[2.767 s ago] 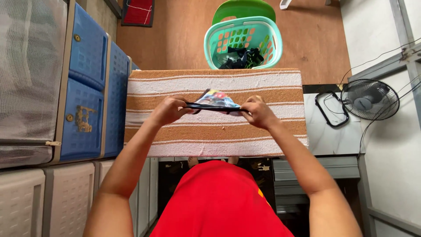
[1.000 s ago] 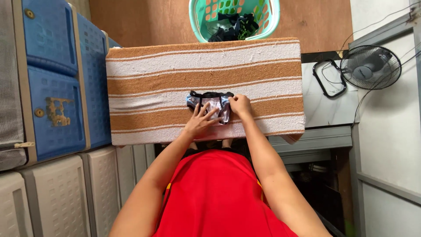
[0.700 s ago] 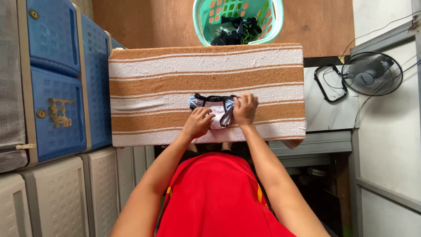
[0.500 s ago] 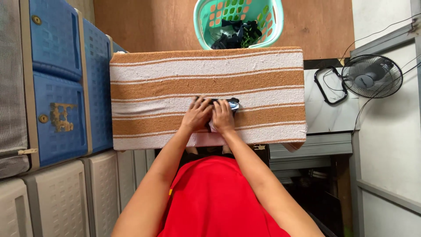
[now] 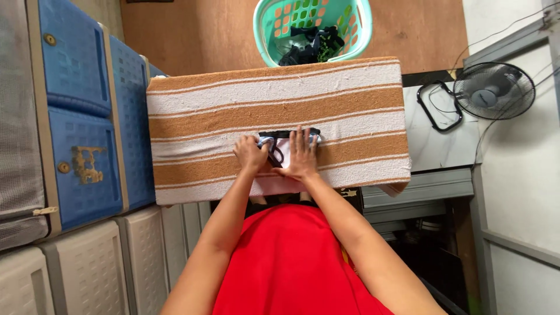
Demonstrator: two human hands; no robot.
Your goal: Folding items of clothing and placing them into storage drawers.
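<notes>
A small pair of briefs [image 5: 280,147], pale with black trim, lies partly folded on an orange-and-white striped towel [image 5: 274,93] that covers the table. My right hand [image 5: 301,154] lies flat on the garment with fingers spread, pressing it down. My left hand [image 5: 251,154] is curled at the garment's left edge, pinching a fold of the cloth. Most of the briefs are hidden under the two hands.
A teal laundry basket [image 5: 265,23] with dark clothes stands beyond the table's far edge. Blue plastic drawers [image 5: 81,111] and beige ones [image 5: 87,268] line the left. A black floor fan [image 5: 494,90] stands at the right.
The briefs went from held up in both hands to lying on the towel. The right hand folded the right side inward and now presses flat; the left hand shifted to the left edge.
</notes>
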